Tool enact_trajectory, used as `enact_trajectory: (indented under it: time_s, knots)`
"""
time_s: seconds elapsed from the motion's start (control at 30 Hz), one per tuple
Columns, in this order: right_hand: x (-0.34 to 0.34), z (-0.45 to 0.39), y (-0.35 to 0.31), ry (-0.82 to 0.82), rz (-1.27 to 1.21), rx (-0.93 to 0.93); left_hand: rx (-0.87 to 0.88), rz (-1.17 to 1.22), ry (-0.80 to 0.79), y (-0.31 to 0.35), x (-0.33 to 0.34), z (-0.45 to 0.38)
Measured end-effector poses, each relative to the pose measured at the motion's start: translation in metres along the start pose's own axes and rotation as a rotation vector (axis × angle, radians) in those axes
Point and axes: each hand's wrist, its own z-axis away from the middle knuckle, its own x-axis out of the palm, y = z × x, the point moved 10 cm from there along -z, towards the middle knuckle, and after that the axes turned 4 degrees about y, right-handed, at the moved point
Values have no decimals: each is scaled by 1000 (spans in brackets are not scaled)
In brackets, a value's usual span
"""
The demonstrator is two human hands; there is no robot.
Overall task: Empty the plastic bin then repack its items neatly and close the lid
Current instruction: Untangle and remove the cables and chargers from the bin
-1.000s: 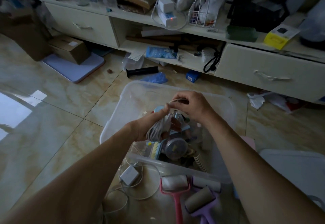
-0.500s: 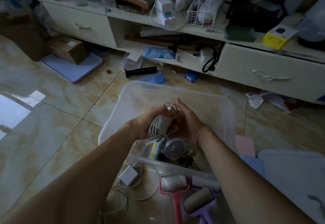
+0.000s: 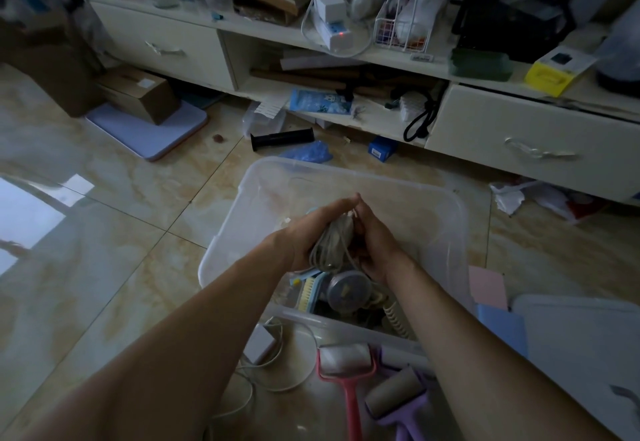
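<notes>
Listing left to right across the tiled floor. Far left: brown cardboard box [image 3: 138, 94] resting on a flat lilac board [image 3: 152, 129], below the cream drawer cabinet [image 3: 162, 46]. Near left of centre: small white power adapter [image 3: 260, 343] with its thin white lead looped on the floor, just outside the near wall of the bin.

Centre: translucent rectangular plastic bin [image 3: 446, 205], lid off, standing on the floor. Inside, at its near end (partly hidden by the forearms): pale blue brush with cream bristles [image 3: 308, 293], round grey disc-shaped object [image 3: 348, 290], cream coiled cord [image 3: 393, 319]. The far half of the bin shows only its bare base.

Above the bin's contents: left hand [image 3: 308, 233], fingers pressed together and wrapped round a bundle of grey-white coiled cable [image 3: 332, 243]; right hand [image 3: 375, 243], fingers together and cupped against the bundle's right side, its fingertips meeting those of the left hand at the top. The bundle is held between both palms, above the items in the bin.

Near centre, on the floor just outside the bin: pink-handled lint roller [image 3: 346, 371]; beside it to the right, purple-handled lint roller [image 3: 398, 395].

Right: pink sheet [image 3: 488, 288] and blue sheet [image 3: 502, 330], touching the pale plastic lid [image 3: 581, 343] lying flat near right.
</notes>
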Motion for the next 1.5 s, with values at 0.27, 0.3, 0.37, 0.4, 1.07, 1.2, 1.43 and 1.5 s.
enact_trajectory:
  time_s: [0.27, 0.3, 0.37, 0.4, 1.07, 1.2, 1.43, 1.5]
  knots:
    - [-3, 3, 2, 182, 123, 51, 145, -60, 454, 0, -41, -17]
    - [-6, 3, 2, 230, 104, 49, 143, -122, 492, 0, -42, -18]
    - [-6, 0, 4, 266, 35, 46, 139, -225, 491, 2, -34, -17]
    - [-5, -1, 7, 273, -9, 50, 125, -250, 484, 5, -27, -10]
    - [-40, 22, -38, 814, 570, -134, 242, -317, 605, 21, -34, 10]
    - [-47, 34, -36, 961, 722, -183, 44, -495, 253, 8, -7, -1]
    - [-31, 21, -31, 652, 833, -244, 106, -801, 297, 6, -40, -8]
    - [-25, 19, -32, 584, 934, -293, 85, -621, 269, -4, -48, -5]
